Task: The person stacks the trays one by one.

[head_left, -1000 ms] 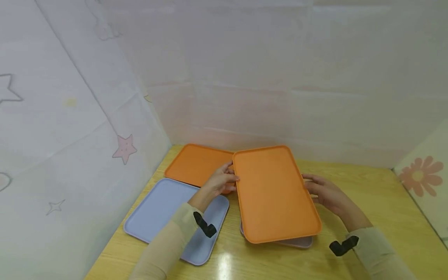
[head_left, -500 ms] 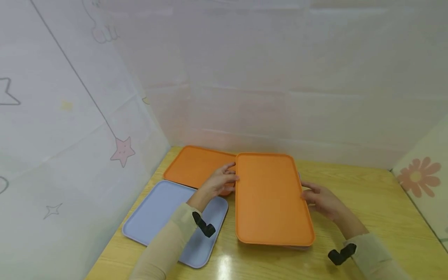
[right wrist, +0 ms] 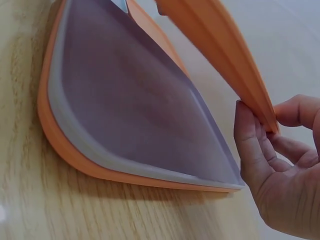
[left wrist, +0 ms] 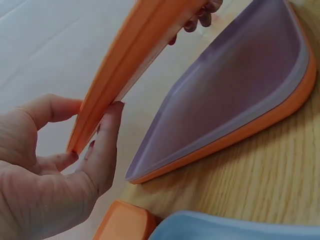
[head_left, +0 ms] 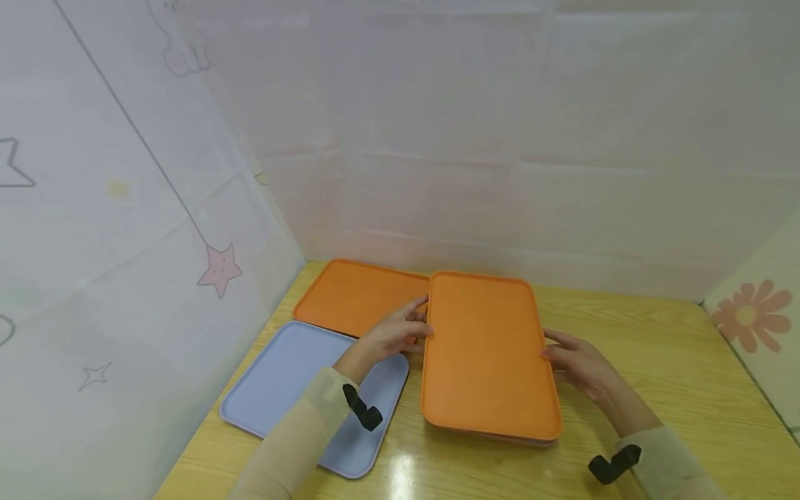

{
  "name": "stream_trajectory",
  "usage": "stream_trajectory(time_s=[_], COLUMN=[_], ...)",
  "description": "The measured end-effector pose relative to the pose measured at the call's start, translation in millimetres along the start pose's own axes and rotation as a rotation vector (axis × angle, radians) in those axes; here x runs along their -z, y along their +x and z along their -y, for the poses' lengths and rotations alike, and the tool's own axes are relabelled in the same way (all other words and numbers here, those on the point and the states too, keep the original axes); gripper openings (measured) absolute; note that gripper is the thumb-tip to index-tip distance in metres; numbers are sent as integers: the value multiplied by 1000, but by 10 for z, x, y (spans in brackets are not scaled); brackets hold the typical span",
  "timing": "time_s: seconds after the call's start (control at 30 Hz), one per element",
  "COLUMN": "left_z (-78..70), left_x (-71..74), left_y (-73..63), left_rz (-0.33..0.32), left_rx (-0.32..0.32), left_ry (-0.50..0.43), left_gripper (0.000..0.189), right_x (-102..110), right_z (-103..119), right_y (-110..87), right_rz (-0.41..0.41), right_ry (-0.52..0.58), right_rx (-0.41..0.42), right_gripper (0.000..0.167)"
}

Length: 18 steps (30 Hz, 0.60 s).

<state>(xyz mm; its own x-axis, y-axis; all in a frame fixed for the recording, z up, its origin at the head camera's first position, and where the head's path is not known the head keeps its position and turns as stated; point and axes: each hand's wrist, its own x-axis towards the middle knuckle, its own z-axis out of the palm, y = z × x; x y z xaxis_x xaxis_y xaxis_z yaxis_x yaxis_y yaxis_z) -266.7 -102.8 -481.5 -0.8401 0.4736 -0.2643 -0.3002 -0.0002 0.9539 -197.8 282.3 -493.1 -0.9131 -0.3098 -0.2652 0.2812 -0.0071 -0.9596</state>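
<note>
An upper orange tray (head_left: 490, 351) is held by its two long sides in the head view. My left hand (head_left: 392, 333) pinches its left rim, thumb on top and fingers beneath. On the opposite rim my right hand (head_left: 581, 364) grips in the same way. The wrist views show this tray raised and apart from a greyish-purple tray (right wrist: 130, 95) beneath it. That purple tray sits nested on a lower orange tray (right wrist: 80, 166), which lies on the wooden table. From the head view the held tray hides nearly all of this pair.
A light blue tray (head_left: 284, 371) lies at the left of the table (head_left: 656, 375), under my left forearm. Behind it, another orange tray (head_left: 356, 295) lies near the back wall (head_left: 431, 139). A patterned side wall (head_left: 125, 312) borders the left edge.
Held at a slant one second ago, the upper orange tray has turned to line up more closely with the trays below. Both hands keep their grip, and the right has come slightly nearer.
</note>
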Motion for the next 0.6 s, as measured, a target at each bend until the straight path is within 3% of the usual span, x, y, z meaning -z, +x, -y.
stream_trajectory(time_s=[0.3,0.6], left_z=[101,157], left_x=[-60,-90], left_y=[-14,-11], left_rz=[45,34], left_rx=[6,20], left_ry=[47,53], left_gripper=[91,91], right_x=[74,99], right_z=[40,-22], right_y=[-61,-47], right_rz=[-6,-2], right_ry=[-70,-75], right_rx=[18,-8], right_gripper=[76,77])
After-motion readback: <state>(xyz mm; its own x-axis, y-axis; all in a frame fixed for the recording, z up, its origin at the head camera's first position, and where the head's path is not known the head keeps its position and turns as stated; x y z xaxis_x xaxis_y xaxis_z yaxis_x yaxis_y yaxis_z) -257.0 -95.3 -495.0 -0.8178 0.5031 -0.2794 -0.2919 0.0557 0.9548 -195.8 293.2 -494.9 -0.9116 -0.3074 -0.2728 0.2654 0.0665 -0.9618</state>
